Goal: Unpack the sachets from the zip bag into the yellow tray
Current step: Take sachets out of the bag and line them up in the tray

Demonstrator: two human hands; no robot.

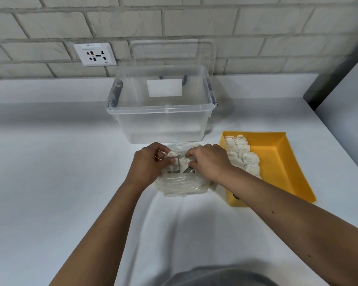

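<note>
A clear zip bag (179, 185) lies on the white table just in front of me, with pale sachets (181, 162) showing at its open mouth. My left hand (151, 164) pinches the bag's left edge and a sachet at the opening. My right hand (208, 162) has its fingers curled into the bag's mouth, gripping sachets there. To the right stands the yellow tray (277, 162), with several white sachets (243, 155) laid in a row along its left side.
A clear plastic storage box (161, 122) stands open behind the bag, its lid (174, 52) leaning against the brick wall. A wall socket (95, 54) is at the back left. The table's right edge (339, 145) runs diagonally beside the tray.
</note>
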